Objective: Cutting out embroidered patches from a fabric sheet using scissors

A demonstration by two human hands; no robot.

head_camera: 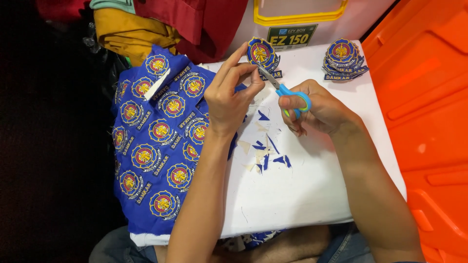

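My left hand (229, 95) pinches a round blue embroidered patch (260, 52) with a yellow and red emblem, held up above a white board (302, 190). My right hand (314, 108) grips small scissors (287, 92) with blue and green handles; the blades touch the patch's lower edge. Blue and cream fabric scraps (265, 146) lie on the board below both hands.
A blue cloth sheet (156, 141) covered with several uncut patches drapes over the board's left side. A stack of cut patches (343, 61) sits at the far right. An orange plastic container (424, 122) borders the right. Red and yellow cloth (146, 24) lies behind.
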